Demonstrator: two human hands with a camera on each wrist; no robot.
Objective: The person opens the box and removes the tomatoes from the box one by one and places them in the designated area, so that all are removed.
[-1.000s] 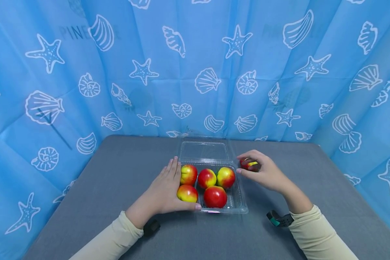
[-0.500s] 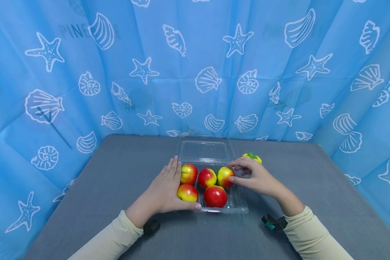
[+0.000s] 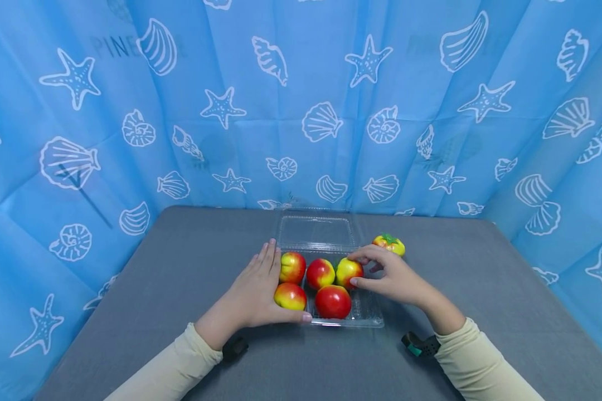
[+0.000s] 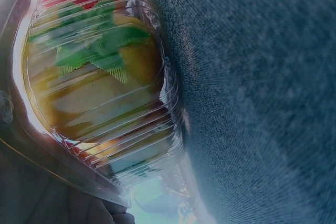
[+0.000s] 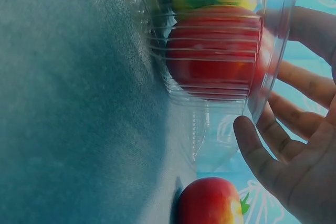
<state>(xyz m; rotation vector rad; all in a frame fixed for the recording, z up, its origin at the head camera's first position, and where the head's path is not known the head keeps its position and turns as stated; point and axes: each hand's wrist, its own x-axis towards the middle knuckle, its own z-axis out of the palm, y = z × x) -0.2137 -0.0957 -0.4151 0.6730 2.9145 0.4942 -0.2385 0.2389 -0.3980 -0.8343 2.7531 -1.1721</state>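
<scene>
In the head view several red-and-yellow fruits sit in two rows in a clear plastic clamshell box (image 3: 373, 321), its lid (image 3: 317, 231) folded back behind it. My left hand (image 3: 253, 294) lies along the box's left side, fingers straight, thumb across the front rim. Over the right rim reaches my right hand (image 3: 393, 278), thumb and forefinger around the back-right fruit (image 3: 349, 269). A leafy green cap (image 4: 100, 40) shows on a fruit through the ribbed wall in the left wrist view. In the right wrist view a red fruit (image 5: 215, 51) fills the box's near corner.
One more fruit (image 3: 389, 244) with a green cap lies on the grey tabletop (image 3: 200, 239), just right of the box. A blue shell-print curtain (image 3: 301, 122) hangs at the table's back and sides. Dark wrist straps (image 3: 421, 345) are worn on both wrists.
My right hand has left the fruit outside the box and moved left to the back-right one inside. The outer fruit now shows its green cap. The left hand stays in place.
</scene>
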